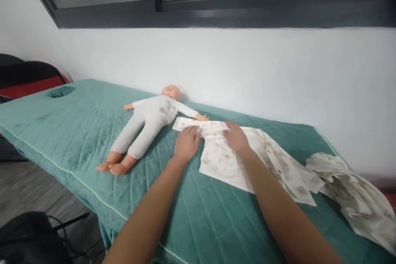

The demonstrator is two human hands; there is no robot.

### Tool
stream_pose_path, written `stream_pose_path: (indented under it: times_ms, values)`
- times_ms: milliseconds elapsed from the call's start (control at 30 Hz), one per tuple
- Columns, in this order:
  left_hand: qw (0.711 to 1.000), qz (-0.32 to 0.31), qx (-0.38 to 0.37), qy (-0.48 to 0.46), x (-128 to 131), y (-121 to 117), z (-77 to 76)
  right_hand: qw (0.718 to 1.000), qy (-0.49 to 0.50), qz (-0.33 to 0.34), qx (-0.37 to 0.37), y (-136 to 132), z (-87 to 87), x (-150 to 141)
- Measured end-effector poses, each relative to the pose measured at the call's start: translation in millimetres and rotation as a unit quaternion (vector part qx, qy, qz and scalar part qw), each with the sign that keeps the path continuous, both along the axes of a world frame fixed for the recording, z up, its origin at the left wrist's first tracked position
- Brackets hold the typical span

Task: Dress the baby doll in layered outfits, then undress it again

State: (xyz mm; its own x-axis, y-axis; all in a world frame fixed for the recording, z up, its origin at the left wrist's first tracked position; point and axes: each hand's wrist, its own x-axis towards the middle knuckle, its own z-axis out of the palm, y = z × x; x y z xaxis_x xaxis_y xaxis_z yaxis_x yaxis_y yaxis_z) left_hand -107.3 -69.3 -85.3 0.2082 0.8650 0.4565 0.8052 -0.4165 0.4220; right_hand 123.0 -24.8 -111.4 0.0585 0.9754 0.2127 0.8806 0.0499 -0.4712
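A baby doll [148,121] in a white bodysuit lies on its back on the green quilted table [93,132], head toward the wall. To its right a small white printed garment [222,156] is spread flat. My left hand [186,143] lies flat on the garment's left edge with fingers stretched out. My right hand [235,137] presses flat on the garment's upper middle, fingers together and extended. Neither hand grips anything.
A crumpled white printed cloth [349,194] lies at the table's right end. The table has a face hole [61,91] at the far left. A black bag [31,237] sits on the floor at lower left. A white wall runs behind the table.
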Motion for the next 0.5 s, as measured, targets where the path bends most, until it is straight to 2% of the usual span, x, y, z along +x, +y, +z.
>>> stream_pose_path:
  times_ms: [100, 200, 333, 500]
  values:
    - [0.993, -0.108, -0.018, -0.037, 9.3, -37.8, 5.6, 0.999, 0.011, -0.034, -0.02, 0.4, 4.0, 3.4]
    - [0.979, -0.2, -0.045, -0.01, 15.3, -74.3, 9.8, 0.997, 0.022, -0.06, -0.037, -0.2, 6.8, 8.2]
    - [0.969, -0.228, -0.076, 0.052, 15.4, -98.0, 9.8, 0.996, 0.028, -0.068, -0.047, -4.1, 9.1, 12.7]
    - [0.966, -0.227, -0.083, 0.096, 14.5, -97.2, 6.7, 0.996, 0.025, -0.074, -0.05, -8.3, 11.9, 12.1]
